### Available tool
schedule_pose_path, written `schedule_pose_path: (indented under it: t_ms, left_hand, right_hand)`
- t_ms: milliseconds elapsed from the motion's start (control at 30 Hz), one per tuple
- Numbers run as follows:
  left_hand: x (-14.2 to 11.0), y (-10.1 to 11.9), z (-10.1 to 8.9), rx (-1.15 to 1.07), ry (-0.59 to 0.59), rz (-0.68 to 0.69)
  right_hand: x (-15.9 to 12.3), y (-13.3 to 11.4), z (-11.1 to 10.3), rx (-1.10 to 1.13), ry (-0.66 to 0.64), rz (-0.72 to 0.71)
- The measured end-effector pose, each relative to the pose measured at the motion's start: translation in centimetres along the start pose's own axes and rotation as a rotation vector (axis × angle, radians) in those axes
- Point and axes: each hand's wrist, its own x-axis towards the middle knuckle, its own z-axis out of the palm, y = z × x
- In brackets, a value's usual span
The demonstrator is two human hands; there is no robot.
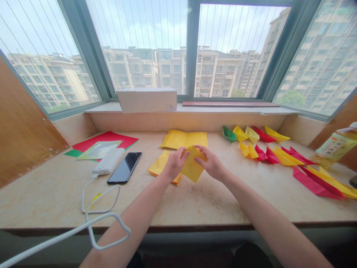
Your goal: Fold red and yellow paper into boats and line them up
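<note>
Pale counter (200, 210) under windows (139, 26); held paper (193, 169).

Got a phone (125, 168) just beside a power bank (110, 160) toward the left edge of the counter (209, 208), cable (55, 238) looping past the front edge, bottle (336, 146) by the right, white box (147, 101) on the windowsill (217, 109).

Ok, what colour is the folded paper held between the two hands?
The folded paper is yellow; it shows best in the head view, the only one here.

Bare left hand (175, 163), bare right hand (212, 164) — forearms (259, 208) uncovered.
</note>
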Motion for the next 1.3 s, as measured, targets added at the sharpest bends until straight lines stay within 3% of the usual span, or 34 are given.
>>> schedule_pose_path:
  t_ms: [167,233,367,467,600,700,1033,1300]
  left_hand:
    - [0.1,-0.2,-0.1,-0.178,0.028,-0.072]
    - [0.1,-0.3,-0.2,-0.233,0.015,-0.077]
    - [0.5,-0.5,-0.3,-0.318,0.069,-0.128]
    - [1.0,-0.7,-0.1,-0.493,0.145,-0.236]
    - [1.0,-0.7,0.2,-0.716,0.055,-0.373]
    - [0.8,-0.6,0.2,-0.746,0.066,-0.348]
    - [0.7,0.3,-0.7,-0.879,0.108,-0.246]
    - [0.8,-0.5,-0.6,-0.843,0.145,-0.289]
  right_hand:
    - [0.3,0.3,-0.8,0.18,-0.145,0.135]
    - [0.4,0.5,-1.1,0.154,-0.142,0.143]
    - [0.6,0.6,-1.8,-0.032,0.109,0.067]
    - [0.5,0.3,-2.2,-0.133,0.256,-0.104]
    - [0.2,0.2,-2.0,-0.269,0.14,-0.303]
    - [0.2,0.2,-1.5,-0.338,0.034,-0.346]
    - [0.2,0.5,-2.1,-0.286,-0.11,-0.245]
    - [0.6,1.8,-2.4,-0.208,-0.076,-0.251]
